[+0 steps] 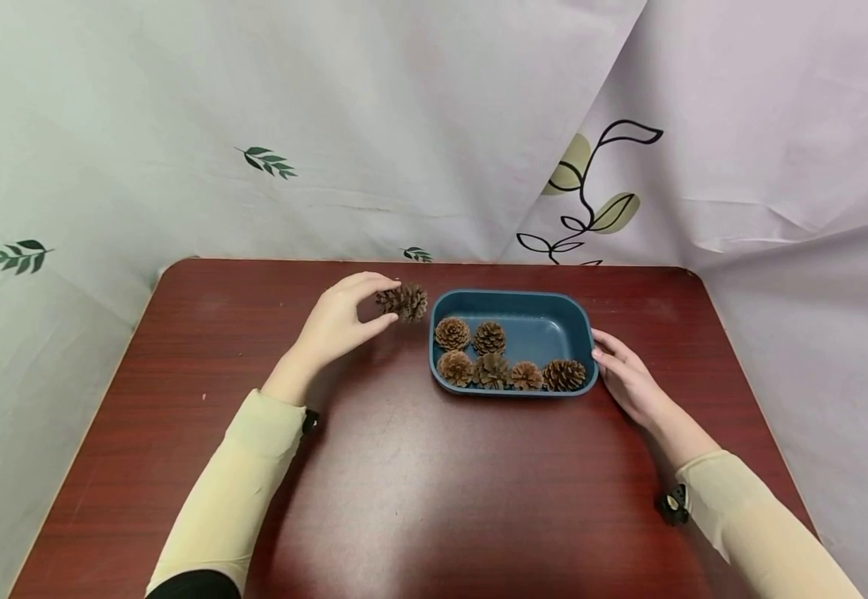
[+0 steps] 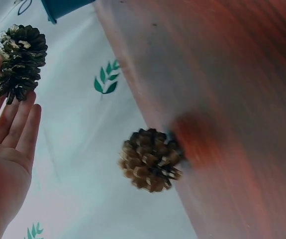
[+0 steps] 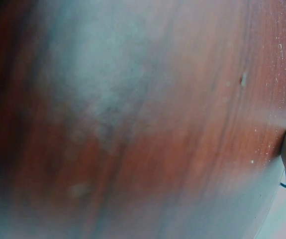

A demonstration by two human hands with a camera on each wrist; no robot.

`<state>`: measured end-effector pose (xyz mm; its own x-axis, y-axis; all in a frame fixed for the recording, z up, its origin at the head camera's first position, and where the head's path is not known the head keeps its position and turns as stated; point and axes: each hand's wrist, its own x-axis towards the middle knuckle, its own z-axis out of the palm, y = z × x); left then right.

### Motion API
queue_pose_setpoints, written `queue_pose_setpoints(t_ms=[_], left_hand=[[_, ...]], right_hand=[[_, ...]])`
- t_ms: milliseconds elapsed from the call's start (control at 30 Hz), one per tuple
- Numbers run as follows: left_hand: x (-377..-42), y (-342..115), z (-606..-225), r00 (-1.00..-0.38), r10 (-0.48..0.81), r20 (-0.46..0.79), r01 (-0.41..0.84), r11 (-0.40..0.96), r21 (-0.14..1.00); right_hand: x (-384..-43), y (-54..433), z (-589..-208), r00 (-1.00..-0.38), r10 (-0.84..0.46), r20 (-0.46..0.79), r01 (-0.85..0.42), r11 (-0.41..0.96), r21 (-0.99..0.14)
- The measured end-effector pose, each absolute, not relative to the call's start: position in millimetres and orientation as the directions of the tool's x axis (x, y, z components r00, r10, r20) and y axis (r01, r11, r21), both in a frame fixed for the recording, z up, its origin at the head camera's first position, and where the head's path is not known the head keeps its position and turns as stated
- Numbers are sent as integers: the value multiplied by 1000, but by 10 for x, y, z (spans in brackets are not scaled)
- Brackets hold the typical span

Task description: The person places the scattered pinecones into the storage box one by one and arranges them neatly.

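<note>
My left hand (image 1: 334, 324) pinches a brown pinecone (image 1: 404, 302) between thumb and fingers, just left of a blue rectangular container (image 1: 512, 393) and above the table. In the left wrist view the held pinecone (image 2: 22, 62) is at the upper left. A second pinecone (image 2: 150, 160) shows there near the table's edge; I cannot make it out in the head view. My right hand (image 1: 630, 384) touches the container's right end with its fingers nearly straight. Several pinecones (image 1: 493, 371) lie in the container along its left and front sides.
The dark red wooden table (image 1: 419, 491) ends at a white curtain (image 1: 374, 108) with leaf prints behind it. Folds of the curtain also hang close along the right side. Each wrist wears a small dark device (image 1: 673, 504).
</note>
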<state>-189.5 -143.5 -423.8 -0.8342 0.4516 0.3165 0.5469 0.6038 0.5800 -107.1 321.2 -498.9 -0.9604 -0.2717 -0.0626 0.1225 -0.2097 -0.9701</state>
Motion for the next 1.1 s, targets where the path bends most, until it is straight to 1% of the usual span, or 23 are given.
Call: queue_pose_setpoints(t_ms=[500, 700, 1100], left_hand=[[-1870, -1135, -4053, -796, 484, 363, 600, 551, 580], [-1873, -1010, -4020, -786, 499, 365, 610, 528, 590], [-1905, -772, -4015, -750, 550, 367, 648, 501, 574]], right_hand=[[-1073, 3216, -4997, -962, -268, -59, 118, -209, -971], [-1071, 3219, -4995, -962, -266, -67, 126, -209, -970], [-1073, 3218, -5000, -962, -267, -61, 122, -219, -968]])
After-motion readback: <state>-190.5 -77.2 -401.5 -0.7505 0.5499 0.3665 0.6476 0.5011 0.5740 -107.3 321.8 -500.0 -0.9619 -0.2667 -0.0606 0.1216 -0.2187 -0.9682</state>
